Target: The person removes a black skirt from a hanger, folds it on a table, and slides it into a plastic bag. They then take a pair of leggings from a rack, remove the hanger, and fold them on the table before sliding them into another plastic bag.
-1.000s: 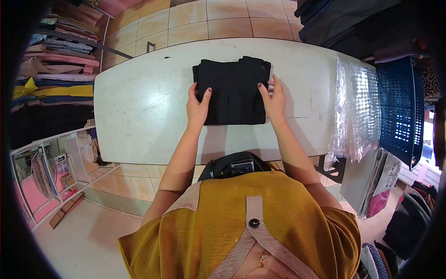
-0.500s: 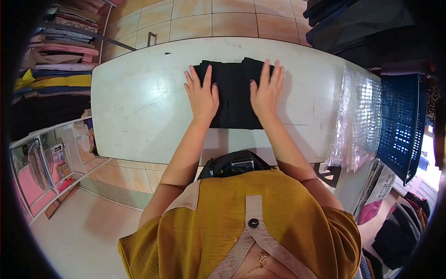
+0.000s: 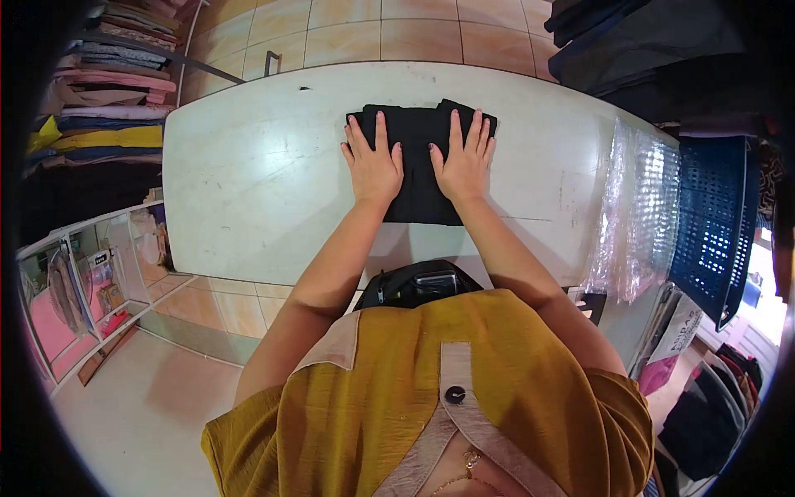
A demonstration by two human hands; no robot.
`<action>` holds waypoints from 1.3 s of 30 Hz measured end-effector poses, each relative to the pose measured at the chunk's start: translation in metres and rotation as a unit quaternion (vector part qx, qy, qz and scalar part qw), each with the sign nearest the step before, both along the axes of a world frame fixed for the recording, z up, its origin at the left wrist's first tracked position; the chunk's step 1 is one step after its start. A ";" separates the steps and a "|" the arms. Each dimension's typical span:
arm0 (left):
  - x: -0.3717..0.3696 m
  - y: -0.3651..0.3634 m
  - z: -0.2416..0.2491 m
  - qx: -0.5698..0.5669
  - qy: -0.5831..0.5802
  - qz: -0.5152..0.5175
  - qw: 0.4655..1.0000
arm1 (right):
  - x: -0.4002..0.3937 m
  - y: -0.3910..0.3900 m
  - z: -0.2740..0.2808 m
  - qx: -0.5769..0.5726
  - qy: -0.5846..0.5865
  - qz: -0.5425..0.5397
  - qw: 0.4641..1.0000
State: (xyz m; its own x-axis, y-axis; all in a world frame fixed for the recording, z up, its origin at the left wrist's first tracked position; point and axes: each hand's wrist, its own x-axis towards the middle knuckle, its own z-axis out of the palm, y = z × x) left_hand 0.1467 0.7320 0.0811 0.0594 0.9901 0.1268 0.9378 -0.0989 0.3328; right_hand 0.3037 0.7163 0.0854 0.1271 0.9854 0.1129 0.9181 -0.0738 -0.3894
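Note:
A folded black garment (image 3: 419, 141) lies on the white table (image 3: 248, 182), toward its far side. My left hand (image 3: 372, 162) rests flat on the garment's left half, fingers spread. My right hand (image 3: 463, 159) lies flat on its right half, fingers also spread. Both palms press down on the cloth and neither hand grips anything. The two hands sit close together, thumbs almost meeting over the middle of the garment.
A sheet of clear bubble wrap (image 3: 638, 207) hangs over the table's right end, beside a blue plastic basket (image 3: 712, 207). Shelves of folded clothes (image 3: 108, 108) stand to the left. A black pouch (image 3: 414, 286) is at my waist against the table's near edge.
Both hands moved from the garment's side edges onto its top and then drew closer together, now lying flat on the cloth.

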 end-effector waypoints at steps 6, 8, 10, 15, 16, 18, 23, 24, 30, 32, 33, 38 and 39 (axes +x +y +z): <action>-0.008 0.002 -0.005 0.015 -0.039 -0.016 0.999 | 0.000 -0.007 0.007 0.045 0.033 -0.006 0.998; -0.010 0.002 -0.010 0.023 -0.055 -0.017 0.998 | -0.007 -0.034 0.026 0.083 0.026 0.011 0.996; -0.010 0.004 -0.014 0.055 -0.041 -0.020 0.997 | -0.010 -0.062 0.017 0.063 0.014 0.022 0.998; -0.012 0.004 -0.016 0.074 -0.035 -0.050 0.995 | 0.026 -0.087 -0.006 0.023 0.145 0.156 0.977; -0.013 0.003 -0.015 0.080 -0.048 -0.058 0.994 | 0.042 -0.087 -0.009 0.027 0.148 0.148 0.978; -0.014 -0.001 -0.017 0.070 -0.038 -0.047 0.996 | 0.094 -0.092 -0.009 0.136 0.160 0.069 0.975; -0.003 -0.032 -0.017 0.078 -0.029 -0.014 0.996 | 0.262 -0.124 0.019 0.239 0.010 -0.233 0.943; 0.005 -0.039 -0.016 0.073 -0.025 0.002 0.997 | 0.287 -0.131 0.024 0.224 -0.077 -0.268 0.934; 0.090 -0.056 -0.025 0.059 -0.034 0.042 0.997 | 0.377 -0.149 -0.004 0.082 -0.082 -0.269 0.956; 0.116 -0.057 -0.023 0.042 -0.047 0.043 0.997 | 0.386 -0.148 0.010 0.041 -0.054 -0.293 0.954; 0.127 -0.058 -0.020 0.009 -0.083 0.034 0.996 | 0.386 -0.149 0.025 0.002 -0.006 -0.313 0.950; 0.159 -0.072 0.001 -0.054 -0.207 0.003 0.977 | 0.402 -0.149 0.023 -0.007 0.130 -0.277 0.952; 0.161 -0.076 0.002 -0.048 -0.221 0.014 0.974 | 0.402 -0.147 0.021 0.035 0.087 -0.271 0.958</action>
